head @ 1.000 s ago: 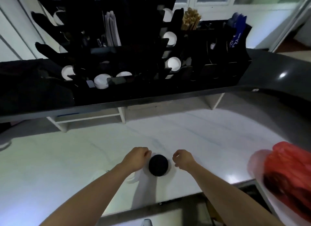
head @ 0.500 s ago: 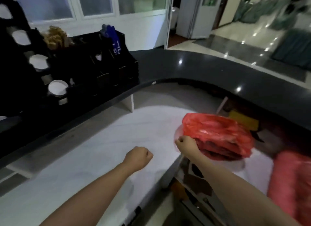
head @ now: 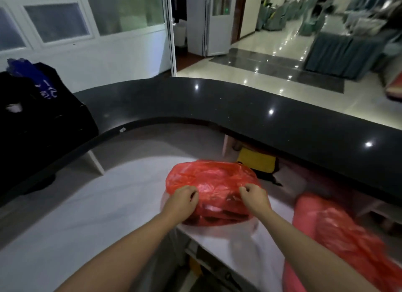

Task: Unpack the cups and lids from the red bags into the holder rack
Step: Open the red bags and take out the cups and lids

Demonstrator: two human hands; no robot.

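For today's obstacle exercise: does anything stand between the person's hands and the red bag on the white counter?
Nothing visible does. The left hand and the right hand are already on the red bag, their fingers curled into its plastic.

The left hand (head: 181, 199) and right hand (head: 254, 196) pinch a red bag (head: 214, 178) on the white counter (head: 108, 204).

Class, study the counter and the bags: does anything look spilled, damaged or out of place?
Nothing looks spilled or torn. Both hands, left and right, pinch the red bag on the white counter. A second red bag lies blurred to the right, overhanging the counter's edge.
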